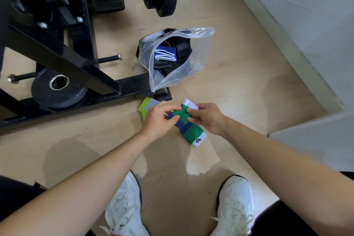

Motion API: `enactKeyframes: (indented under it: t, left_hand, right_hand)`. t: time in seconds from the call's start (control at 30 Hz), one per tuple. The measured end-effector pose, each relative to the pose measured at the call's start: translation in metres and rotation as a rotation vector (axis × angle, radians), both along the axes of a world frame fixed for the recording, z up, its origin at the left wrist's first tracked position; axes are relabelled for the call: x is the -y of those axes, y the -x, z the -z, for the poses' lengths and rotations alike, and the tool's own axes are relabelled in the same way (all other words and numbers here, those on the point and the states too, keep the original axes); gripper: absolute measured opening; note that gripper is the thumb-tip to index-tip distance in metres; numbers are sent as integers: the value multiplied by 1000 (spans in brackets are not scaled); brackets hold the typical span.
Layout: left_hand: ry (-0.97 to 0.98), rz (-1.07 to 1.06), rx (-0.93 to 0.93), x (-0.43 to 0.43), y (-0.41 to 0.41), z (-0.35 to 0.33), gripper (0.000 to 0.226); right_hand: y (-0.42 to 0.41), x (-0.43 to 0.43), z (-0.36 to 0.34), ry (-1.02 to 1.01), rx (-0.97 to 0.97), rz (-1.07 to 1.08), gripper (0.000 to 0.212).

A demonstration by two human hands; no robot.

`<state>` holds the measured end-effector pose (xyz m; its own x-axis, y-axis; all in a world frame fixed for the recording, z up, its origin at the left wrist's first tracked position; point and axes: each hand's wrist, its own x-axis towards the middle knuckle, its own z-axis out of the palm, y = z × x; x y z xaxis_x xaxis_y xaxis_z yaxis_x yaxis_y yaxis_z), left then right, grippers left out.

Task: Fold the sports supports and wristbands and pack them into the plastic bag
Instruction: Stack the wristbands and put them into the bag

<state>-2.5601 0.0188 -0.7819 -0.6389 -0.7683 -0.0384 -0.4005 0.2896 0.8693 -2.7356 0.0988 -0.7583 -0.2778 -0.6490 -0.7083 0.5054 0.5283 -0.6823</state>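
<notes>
A green, blue and white knitted sports support [191, 130] is held just above the wooden floor between both hands. My left hand [158, 119] pinches its blue edge on the left. My right hand [206, 118] pinches the green middle near the white cuff. A lime-green and grey support [148, 105] lies on the floor behind my left hand, partly hidden by it. Farther back stands the clear plastic bag [191, 63], its mouth open toward me, with a blue-and-white wristband [165, 54] and dark supports inside.
A black and yellow weight machine frame [76, 63] with weight plates [55, 90] fills the left and back. A grey wall and step [306, 44] run along the right. My two white shoes [235, 205] stand on the floor below my arms.
</notes>
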Motion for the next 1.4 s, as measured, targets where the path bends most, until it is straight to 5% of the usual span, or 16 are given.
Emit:
enactKeyframes:
  t: [0.33,0.5,0.7,0.87,1.13,1.4]
  left_hand:
    - [127,145,8,-5,5,-4,30]
    - [-236,-59,-94,0,5,-12,12]
    - [-636,-85,-59,4,6,-11,25]
    - [-538,-106,-1,7,8,-3,35]
    - [-197,-195,133,13,11,-2,34]
    - [-292,-242,-59,11,14,-8,24]
  right_hand:
    - [-2,0,-4,36,84,-50,17]
    - [2,-3,0,76,74,-44,11]
    - [3,0,-5,140,62,-46,8]
    - [11,1,-3,154,-48,-104,9]
    - [15,12,-11,219,-483,-355,23]
    - [40,18,-25,243,-554,-251,10]
